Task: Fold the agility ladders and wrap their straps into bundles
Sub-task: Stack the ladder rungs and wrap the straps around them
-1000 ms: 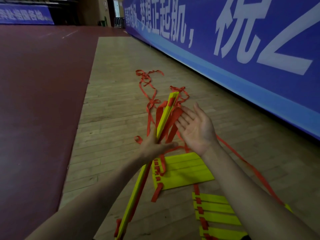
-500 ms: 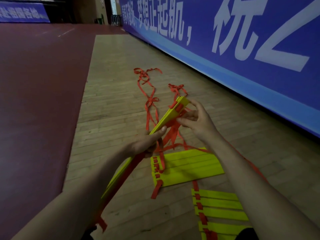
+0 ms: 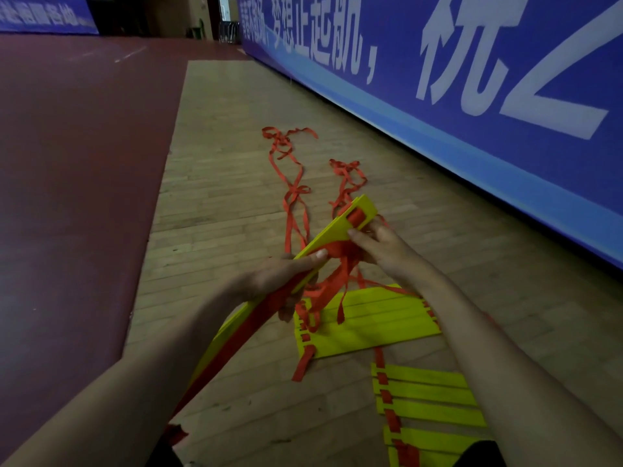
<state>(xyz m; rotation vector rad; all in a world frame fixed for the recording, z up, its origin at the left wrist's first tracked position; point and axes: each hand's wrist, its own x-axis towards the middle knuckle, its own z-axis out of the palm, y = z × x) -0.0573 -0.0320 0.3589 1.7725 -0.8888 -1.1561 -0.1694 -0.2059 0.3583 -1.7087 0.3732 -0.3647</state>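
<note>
From the head view we look down at a wooden floor [image 3: 219, 203] that runs between a dark red mat [image 3: 74, 197] on the left and a blue banner [image 3: 539, 163] with white characters on the right.

In mid-frame, above the floor, we hold a bundle [image 3: 333, 227] of yellow rungs folded flat together. It is tilted, its far end raised toward the banner and its near end sloping down toward the lower left.

The left grip [image 3: 276, 281] is clenched round the bundle's middle, with the thumb [image 3: 317, 255] lying on the upper yellow face and the fingers curled underneath.

The right grip [image 3: 384, 251] is just beside it, nearer the far end. It pinches a red strap [image 3: 337, 248] that crosses the bundle, with the thumb pressed on the yellow face next to it. More of this strap hangs down below the two grips, and a long red band runs along the bundle's lower edge.

Loose straps [image 3: 279, 143] trail away across the floor in two tangled lines toward the far end of the wood.

Under the grips a flat stack [image 3: 371, 328] of yellow rungs lies on the floor. Nearer to us, by the bottom edge, a ladder [image 3: 435, 406] lies with its rungs spread and threaded on a red strap.
</note>
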